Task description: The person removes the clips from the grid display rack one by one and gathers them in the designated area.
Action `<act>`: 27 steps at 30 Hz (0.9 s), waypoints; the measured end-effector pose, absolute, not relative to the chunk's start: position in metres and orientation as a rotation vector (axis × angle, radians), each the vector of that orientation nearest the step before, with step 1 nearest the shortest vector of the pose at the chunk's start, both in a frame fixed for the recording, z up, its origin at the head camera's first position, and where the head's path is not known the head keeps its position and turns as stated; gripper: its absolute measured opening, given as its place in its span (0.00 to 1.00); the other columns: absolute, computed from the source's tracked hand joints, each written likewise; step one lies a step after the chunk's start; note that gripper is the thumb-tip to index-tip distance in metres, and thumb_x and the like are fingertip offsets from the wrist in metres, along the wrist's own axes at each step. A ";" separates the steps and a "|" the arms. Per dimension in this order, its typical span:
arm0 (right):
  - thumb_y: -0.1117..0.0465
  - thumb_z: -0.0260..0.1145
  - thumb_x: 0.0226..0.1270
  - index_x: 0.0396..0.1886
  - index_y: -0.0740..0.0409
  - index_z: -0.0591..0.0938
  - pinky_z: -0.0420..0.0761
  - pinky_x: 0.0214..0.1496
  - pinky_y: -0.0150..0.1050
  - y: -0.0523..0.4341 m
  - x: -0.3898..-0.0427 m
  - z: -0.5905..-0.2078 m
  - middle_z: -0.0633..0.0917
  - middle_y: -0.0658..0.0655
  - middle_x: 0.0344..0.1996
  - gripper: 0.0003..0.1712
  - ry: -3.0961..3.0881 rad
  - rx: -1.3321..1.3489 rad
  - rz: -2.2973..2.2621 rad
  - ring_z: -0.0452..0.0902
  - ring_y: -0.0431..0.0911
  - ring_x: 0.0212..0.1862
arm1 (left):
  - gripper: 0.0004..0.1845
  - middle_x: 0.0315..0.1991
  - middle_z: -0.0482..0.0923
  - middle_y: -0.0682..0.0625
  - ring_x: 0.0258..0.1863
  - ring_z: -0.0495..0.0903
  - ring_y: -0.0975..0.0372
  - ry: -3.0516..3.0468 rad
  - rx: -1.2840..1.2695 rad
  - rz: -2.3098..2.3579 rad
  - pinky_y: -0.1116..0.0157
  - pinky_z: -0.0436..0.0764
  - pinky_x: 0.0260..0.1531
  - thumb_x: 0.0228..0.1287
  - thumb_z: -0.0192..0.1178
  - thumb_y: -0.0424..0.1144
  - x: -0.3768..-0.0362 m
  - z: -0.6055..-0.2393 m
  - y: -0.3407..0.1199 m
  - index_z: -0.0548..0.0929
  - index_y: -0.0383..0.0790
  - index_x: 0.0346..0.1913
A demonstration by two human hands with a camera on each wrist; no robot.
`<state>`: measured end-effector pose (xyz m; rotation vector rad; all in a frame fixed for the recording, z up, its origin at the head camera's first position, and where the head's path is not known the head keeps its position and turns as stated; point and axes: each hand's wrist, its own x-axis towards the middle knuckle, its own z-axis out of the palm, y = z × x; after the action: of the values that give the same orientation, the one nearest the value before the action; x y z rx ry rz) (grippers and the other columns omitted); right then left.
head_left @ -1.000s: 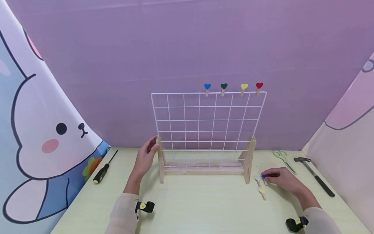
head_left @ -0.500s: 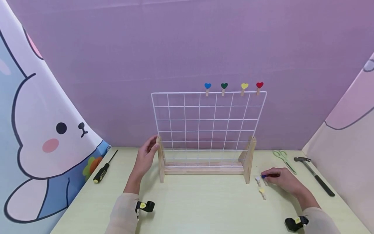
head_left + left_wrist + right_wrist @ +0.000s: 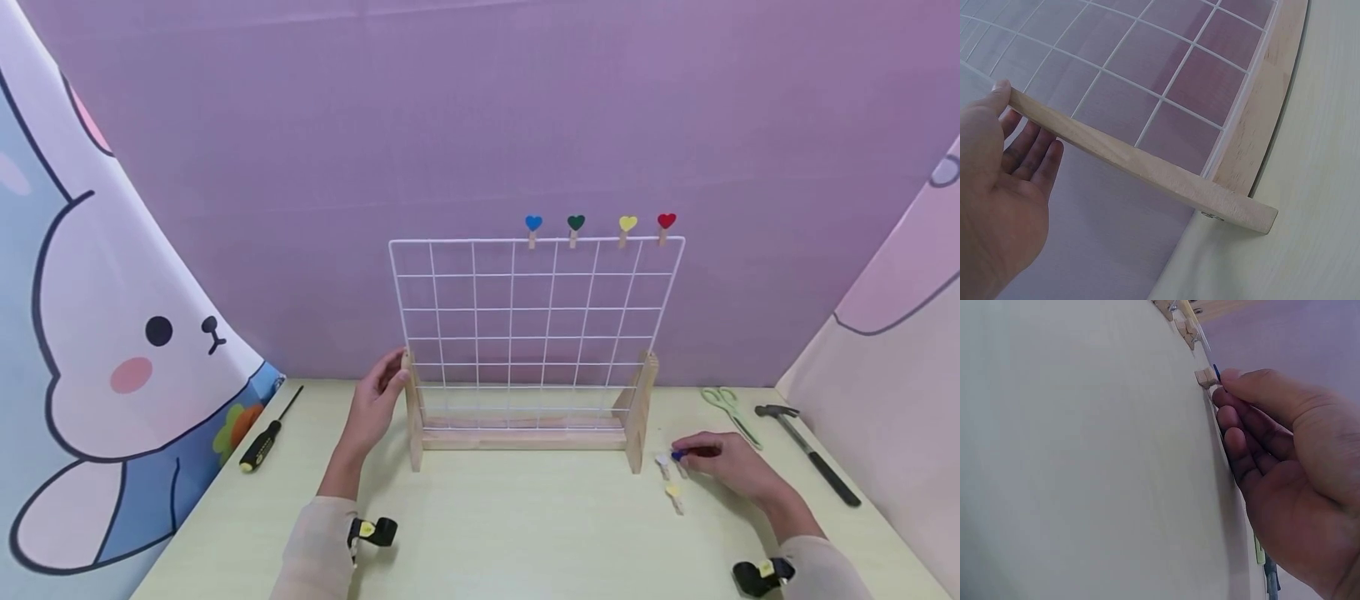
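left forearm (image 3: 342, 472) reaching far and right, left hand (image 3: 375, 402) gripping with thumb opposite bent fingers, right forearm (image 3: 793, 510) angled far and left, right hand (image 3: 726, 458) pinching between thumb and forefinger, other fingers curled

No text, label or number can be read.

The right hand (image 3: 723, 460) partly hides a dark-blue clip (image 3: 678, 456), and the head view crops the left sleeve (image 3: 313, 550).
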<state>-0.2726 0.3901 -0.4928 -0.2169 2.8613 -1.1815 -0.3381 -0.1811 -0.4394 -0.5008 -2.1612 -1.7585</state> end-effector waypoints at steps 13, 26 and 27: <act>0.52 0.67 0.75 0.63 0.60 0.83 0.81 0.48 0.24 0.404 -0.273 -0.427 0.87 0.64 0.58 0.24 2.965 -0.261 -1.255 0.80 0.24 0.47 | 0.25 0.67 0.76 0.37 0.56 0.78 0.73 -2.158 -0.505 -1.765 0.81 0.77 0.58 0.81 0.54 0.41 -0.339 -0.441 -0.181 0.70 0.40 0.75; 0.40 0.63 0.75 0.69 0.49 0.79 0.69 0.67 0.36 0.408 -0.269 -0.299 0.84 0.24 0.51 0.30 3.087 -0.159 -1.256 0.72 0.16 0.52 | 0.25 0.66 0.76 0.36 0.56 0.78 0.73 -2.150 -0.503 -1.773 0.81 0.77 0.58 0.81 0.54 0.41 -0.338 -0.441 -0.180 0.70 0.39 0.75; 0.41 0.64 0.75 0.68 0.49 0.79 0.69 0.67 0.32 0.406 -0.269 -0.292 0.84 0.24 0.51 0.29 3.093 -0.180 -1.272 0.73 0.17 0.52 | 0.25 0.66 0.76 0.36 0.56 0.78 0.73 -2.148 -0.502 -1.777 0.81 0.77 0.58 0.81 0.55 0.41 -0.338 -0.441 -0.180 0.70 0.38 0.75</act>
<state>-0.2691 0.4057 -0.2923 -0.1799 3.0926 -1.2724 -0.3384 -0.1804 -0.4413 -0.5019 -2.1477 -1.7765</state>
